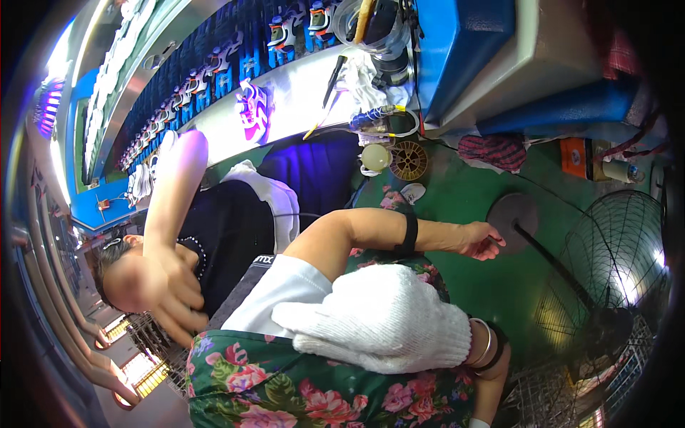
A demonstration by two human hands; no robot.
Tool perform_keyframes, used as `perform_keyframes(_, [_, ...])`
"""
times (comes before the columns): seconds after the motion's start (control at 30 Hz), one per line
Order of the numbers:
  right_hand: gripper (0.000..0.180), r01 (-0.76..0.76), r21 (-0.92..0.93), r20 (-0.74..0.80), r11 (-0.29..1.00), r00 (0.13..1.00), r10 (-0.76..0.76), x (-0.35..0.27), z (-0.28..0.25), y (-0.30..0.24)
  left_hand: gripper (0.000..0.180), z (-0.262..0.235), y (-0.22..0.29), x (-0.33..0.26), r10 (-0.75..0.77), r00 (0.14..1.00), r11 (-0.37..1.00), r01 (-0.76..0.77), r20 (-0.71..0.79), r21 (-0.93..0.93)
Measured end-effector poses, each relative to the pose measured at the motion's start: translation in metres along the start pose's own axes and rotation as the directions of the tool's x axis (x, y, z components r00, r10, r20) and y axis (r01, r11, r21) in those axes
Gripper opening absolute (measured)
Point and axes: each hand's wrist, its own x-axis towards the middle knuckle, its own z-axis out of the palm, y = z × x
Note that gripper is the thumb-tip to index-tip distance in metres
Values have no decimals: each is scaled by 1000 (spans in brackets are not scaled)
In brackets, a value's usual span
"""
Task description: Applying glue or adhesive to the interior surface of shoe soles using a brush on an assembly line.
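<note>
My left hand point(481, 240), bare, hangs low over the green floor at the end of my stretched arm. Its fingers are loosely apart with nothing in them, and a black band circles the forearm. A white knitted glove point(385, 317) covers my right hand point(357, 335), which lies across my green floral apron point(271, 385). Its gloved fingers extend to the left, and no held thing shows. At the right wrist are a bracelet and a dark band. A purple-lit sports shoe point(254, 110) rests on the bright white bench point(300, 96), away from both hands.
A co-worker in black point(228, 214) stands close at left, one hand point(171, 289) raised near the head. Racked shoes point(193, 85) line the machine. Bench end: white cloth point(360, 82), clear container point(357, 28). Right: brown spool point(409, 160), plaid cloth point(492, 152), fan base point(512, 214).
</note>
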Motion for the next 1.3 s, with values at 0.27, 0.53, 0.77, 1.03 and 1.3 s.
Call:
perform_keyframes(0.27, [39,-42,144,16,989,999,40,-7,-4,0,21,-4,-3,1,-10,1000,1000,11,8,-24])
perform_keyframes(0.53, [38,-4,5,-103,1000,995,4,-17,-25,-6,21,3,-2,-6,-4,1000,1000,5,16,-20])
perform_keyframes(0.77, [35,-100,11,-84,995,991,101,-24,-30,-9,20,-4,-7,-6,-17,1000,1000,17,9,-24])
perform_keyframes(1.03, [35,-45,43,-123,998,991,50,-19,-25,-6,21,-6,-7,-12,-20,1000,1000,20,-21,-1])
perform_keyframes(1.3, [34,18,59,-190,998,982,-6,-23,-25,-7,20,-12,-7,-14,-31,998,1000,31,-47,-1])
